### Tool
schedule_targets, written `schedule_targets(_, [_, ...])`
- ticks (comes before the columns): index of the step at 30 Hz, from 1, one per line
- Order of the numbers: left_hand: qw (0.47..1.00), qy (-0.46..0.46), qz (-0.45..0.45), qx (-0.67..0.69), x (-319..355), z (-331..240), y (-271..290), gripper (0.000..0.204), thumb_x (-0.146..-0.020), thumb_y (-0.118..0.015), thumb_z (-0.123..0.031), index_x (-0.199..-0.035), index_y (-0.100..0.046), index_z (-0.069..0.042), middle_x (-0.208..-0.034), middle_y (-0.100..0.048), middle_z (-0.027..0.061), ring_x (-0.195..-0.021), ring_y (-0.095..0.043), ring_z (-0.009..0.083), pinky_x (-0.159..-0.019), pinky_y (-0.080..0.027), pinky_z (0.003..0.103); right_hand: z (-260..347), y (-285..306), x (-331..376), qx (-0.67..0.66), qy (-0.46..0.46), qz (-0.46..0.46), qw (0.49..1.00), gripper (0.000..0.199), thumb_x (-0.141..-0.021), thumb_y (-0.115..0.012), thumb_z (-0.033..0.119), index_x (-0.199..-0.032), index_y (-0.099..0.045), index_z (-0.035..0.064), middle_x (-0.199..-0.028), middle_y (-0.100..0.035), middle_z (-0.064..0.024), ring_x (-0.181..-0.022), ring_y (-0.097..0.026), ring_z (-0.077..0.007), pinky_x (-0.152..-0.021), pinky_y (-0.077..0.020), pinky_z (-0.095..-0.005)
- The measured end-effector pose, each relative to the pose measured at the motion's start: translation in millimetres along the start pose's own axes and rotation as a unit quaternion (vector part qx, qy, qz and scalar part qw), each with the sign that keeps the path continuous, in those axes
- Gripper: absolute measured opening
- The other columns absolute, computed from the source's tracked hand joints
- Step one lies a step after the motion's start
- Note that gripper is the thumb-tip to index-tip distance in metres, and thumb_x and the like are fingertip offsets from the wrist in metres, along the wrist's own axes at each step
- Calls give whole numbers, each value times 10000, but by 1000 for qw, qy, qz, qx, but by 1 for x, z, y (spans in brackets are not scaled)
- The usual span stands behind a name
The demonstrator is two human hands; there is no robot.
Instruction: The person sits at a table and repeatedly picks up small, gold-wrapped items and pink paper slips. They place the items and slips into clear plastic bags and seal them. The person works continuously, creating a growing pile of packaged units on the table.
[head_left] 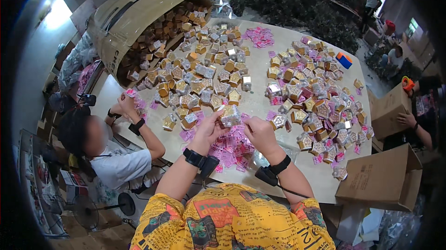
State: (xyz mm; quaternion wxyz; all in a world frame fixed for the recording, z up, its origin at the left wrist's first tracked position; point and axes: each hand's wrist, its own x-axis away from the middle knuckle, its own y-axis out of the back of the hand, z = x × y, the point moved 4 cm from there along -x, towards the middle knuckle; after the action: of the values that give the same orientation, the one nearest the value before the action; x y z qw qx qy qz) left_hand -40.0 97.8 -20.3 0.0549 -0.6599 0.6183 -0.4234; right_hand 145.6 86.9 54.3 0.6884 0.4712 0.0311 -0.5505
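My left hand [210,131] is closed around a small gold-and-silver box [229,116] with a faceted shape, held over the near middle of the table. Close to its right side is my right hand [261,134], its fingers curled together. Whatever those fingers pinch, if anything, is too small to make out. Beneath both hands lies a heap of pink printed cards [230,148]. A pile of similar gold boxes [204,75] spreads beyond my left hand. To the right is another pile, gold boxes mixed with pink cards [320,106].
A large tipped carton [111,31] spills boxes onto the table [258,59] at the far left. A co-worker [121,157] handles pink cards on the left. An orange-and-blue tape dispenser [344,60] lies far right. An open carton [371,178] stands near right; another person grips a carton [390,110] beyond.
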Motion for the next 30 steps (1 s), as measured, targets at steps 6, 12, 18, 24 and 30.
schedule_targets(6, [1000, 20, 9, 14, -1, 9, -1, 317, -922, -518, -238, -1181, -511, -55, -1118, -605, 99, -1004, -603, 211, -836, -521, 406, 6, 6, 0, 45, 15, -7, 999, 81, -742, -630, 81, -800, -587, 44, -692, -567, -114, -614, -583, -285, -556, -466, -372])
schedule_targets(12, [999, 13, 28, 10, 1, 10, -9, 325, -921, -520, -248, -1195, -509, -73, -1118, -603, 94, -1006, -601, 217, -834, -524, 407, 4, 6, 1, 59, 28, -10, 998, 79, -732, -632, 81, -778, -575, 52, -687, -559, -107, -589, -575, -279, -541, -466, -371])
schedule_targets(18, [999, 29, 12, 4, -2, 12, -6, 311, -921, -524, -256, -1166, -522, -65, -1091, -618, 84, -950, -622, 211, -827, -526, 399, 9, 9, -2, 103, 57, -15, 993, 108, -697, -625, 59, -703, -517, 53, -643, -510, -92, -559, -561, -269, -506, -462, -360])
schedule_targets(24, [1000, 23, -4, -1, -3, 13, -9, 292, -927, -517, -265, -1140, -539, -66, -1060, -632, 76, -930, -628, 201, -791, -539, 382, 9, 10, -3, 132, 69, 34, 988, 86, -724, -583, 52, -708, -499, 45, -673, -529, -106, -587, -582, -269, -513, -482, -354])
schedule_targets(30, [1000, 8, 2, -4, -11, 19, -3, 323, -897, -562, -313, -1118, -549, -77, -979, -634, 72, -859, -633, 182, -677, -546, 314, 3, 7, -2, 159, 86, 55, 982, 59, -726, -547, 46, -701, -492, 50, -678, -531, -100, -587, -582, -260, -510, -481, -348])
